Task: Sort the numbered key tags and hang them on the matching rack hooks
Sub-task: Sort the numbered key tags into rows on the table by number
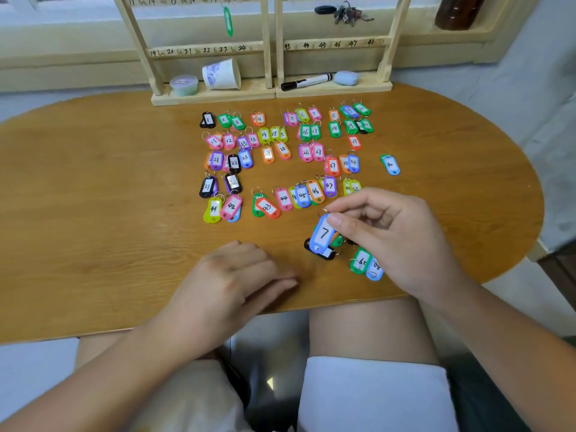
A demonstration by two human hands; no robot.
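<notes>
One hand, the left hand (237, 275), lies palm down on the oval wooden table (93, 198) near its front edge, fingers straight and holding nothing. Beyond it, dozens of numbered key tags (283, 151) lie in rows by number on the tabletop, and behind them stands the wooden rack (205, 52), with a single green tag (228, 21) hanging below the hooks marked 17 and 18. Further right, the right hand (396, 241) pinches a blue tag marked 7 (322, 234) at its ring end between thumb and forefinger, over a small unsorted heap of tags (361, 260) near the table's front edge.
</notes>
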